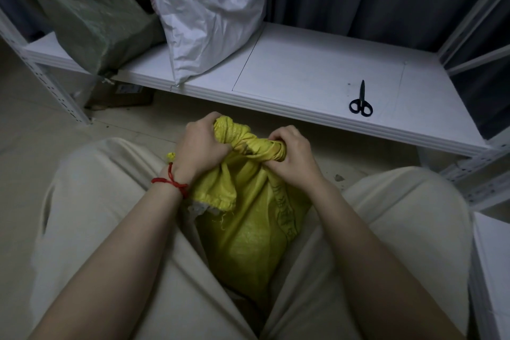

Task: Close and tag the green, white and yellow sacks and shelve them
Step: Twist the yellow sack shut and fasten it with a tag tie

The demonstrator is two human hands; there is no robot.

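Note:
A yellow woven sack (248,229) stands between my knees on the floor. Its neck is twisted into a thick roll at the top. My left hand (201,146) grips the left end of that twisted neck, and my right hand (292,154) grips the right end. On the white shelf (303,74) in front of me a green sack (91,11) lies at the far left, with a white sack (209,11) leaning beside it. A small yellow tag or tie (171,156) shows near my left wrist, above a red string bracelet.
Black scissors (361,101) lie on the right part of the shelf, with bare shelf board around them. A cardboard box (121,95) sits under the shelf at the left. White metal uprights stand at both shelf ends, and another white shelf edge (494,270) is at my right.

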